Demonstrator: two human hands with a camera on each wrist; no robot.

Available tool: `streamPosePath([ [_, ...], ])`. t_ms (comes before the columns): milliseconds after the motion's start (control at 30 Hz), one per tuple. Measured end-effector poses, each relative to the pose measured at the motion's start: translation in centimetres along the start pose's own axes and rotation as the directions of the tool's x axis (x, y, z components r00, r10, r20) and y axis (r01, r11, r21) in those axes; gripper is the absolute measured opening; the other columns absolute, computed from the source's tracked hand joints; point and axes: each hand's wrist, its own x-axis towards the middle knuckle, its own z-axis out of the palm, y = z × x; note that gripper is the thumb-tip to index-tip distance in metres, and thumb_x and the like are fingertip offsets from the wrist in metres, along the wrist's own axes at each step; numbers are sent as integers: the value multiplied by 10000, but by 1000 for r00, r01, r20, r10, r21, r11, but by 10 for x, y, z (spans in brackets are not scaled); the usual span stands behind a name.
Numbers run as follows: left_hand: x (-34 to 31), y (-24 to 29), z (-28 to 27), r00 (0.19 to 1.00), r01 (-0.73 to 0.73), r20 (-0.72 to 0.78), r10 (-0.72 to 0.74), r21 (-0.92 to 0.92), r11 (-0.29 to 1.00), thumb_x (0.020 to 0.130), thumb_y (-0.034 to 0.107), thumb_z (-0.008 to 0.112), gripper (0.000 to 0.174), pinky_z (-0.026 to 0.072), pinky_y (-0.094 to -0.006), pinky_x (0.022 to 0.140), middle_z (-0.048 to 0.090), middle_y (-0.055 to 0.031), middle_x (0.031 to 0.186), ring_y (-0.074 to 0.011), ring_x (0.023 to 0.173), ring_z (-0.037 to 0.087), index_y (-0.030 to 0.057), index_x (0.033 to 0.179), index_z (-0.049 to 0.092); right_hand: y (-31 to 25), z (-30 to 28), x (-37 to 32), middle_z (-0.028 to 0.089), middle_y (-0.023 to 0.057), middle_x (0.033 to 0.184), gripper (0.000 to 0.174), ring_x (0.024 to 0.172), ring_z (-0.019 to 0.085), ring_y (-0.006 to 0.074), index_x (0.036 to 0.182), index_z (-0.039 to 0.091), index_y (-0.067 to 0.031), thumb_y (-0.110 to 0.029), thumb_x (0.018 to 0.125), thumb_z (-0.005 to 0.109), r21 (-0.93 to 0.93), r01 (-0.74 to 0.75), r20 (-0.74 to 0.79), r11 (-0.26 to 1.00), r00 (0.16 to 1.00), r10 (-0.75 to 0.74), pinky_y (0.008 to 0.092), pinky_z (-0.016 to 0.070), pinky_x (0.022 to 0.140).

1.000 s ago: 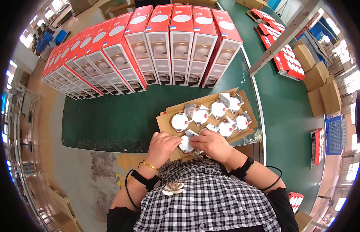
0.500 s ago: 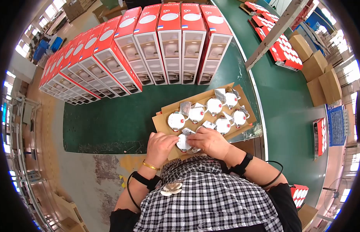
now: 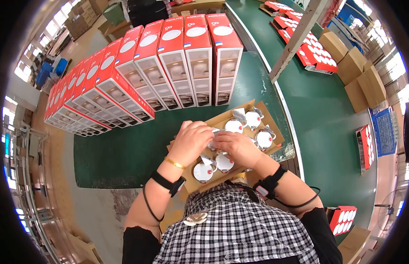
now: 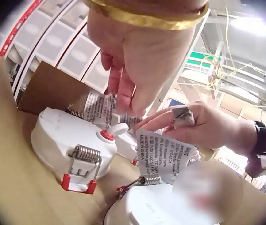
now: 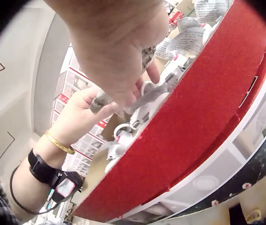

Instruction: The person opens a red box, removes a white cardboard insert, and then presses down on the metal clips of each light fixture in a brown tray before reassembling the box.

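Note:
In the head view, white round lamps (image 3: 203, 172) with red parts and printed labels lie in an open cardboard box (image 3: 192, 187). Both hands meet over the box's back left part. The left hand (image 3: 190, 143) pinches a printed label (image 4: 102, 108) beside a lamp (image 4: 72, 140) with metal springs, as the left wrist view shows. The right hand (image 3: 239, 149) has its fingertips against the left hand's and pinches label paper; grey wrapping covers one finger. In the right wrist view, the right hand (image 5: 114, 56) covers much of the contact.
Red and white lamp boxes (image 3: 226, 37) stand in a curved row behind the cardboard box. A metal post (image 3: 297, 44) rises beyond the green table (image 3: 121, 163). Trays of white discs (image 3: 319, 57) and brown cartons (image 3: 363, 83) are at the right.
Both hands have moved from the near left lamp to the box's back left part, uncovering near lamps. The head view has shifted, so the boxes appear farther left and lower.

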Motion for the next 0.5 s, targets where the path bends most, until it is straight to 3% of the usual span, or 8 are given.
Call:
streamPosePath([
  [33,3,-1,2,1000,-7,5,7,0,1000,819,184,729,95,432,-370,891,709,-24,890,-207,963,622,110,878,720,3,1,0,682,51,1149,324,1113,625,247,1060,710,-77,-68,737,690,0,-5,-7,1000,1000,5,371,513,955],
  [100,8,-2,2,981,94,160,-114,126,988,801,184,729,78,411,-390,879,670,-15,843,-204,909,596,117,829,701,8,2,0,671,37,1175,314,1115,618,237,1049,698,-78,-65,735,691,-53,-94,15,994,995,95,370,517,946],
  [167,6,-3,1,989,78,118,-94,135,988,795,190,734,79,406,-383,833,634,-7,827,-214,841,571,124,789,689,8,6,-1,662,28,1190,294,1115,608,221,1039,690,-81,-78,746,678,-58,-104,23,993,994,106,359,514,939],
  [233,1,-4,3,949,184,207,-237,248,951,789,185,736,69,406,-381,826,634,2,855,-214,855,572,132,774,695,12,12,-1,660,21,1185,268,1105,602,208,1037,693,-85,-109,772,658,-88,-83,2,993,997,83,347,508,931],
  [367,0,-6,14,982,131,110,-153,181,975,780,166,739,40,402,-365,802,663,41,917,-200,857,558,135,782,713,15,16,-3,658,19,1188,246,1109,597,202,1042,694,-85,-137,809,638,-50,-83,-3,995,997,83,342,500,933],
  [500,3,-7,10,952,182,209,-224,201,963,779,180,744,50,399,-356,777,690,61,842,-181,808,561,137,799,727,17,16,-4,655,22,1192,226,1102,599,204,1049,698,-88,-148,844,626,-48,-67,-21,997,998,66,348,499,927],
])
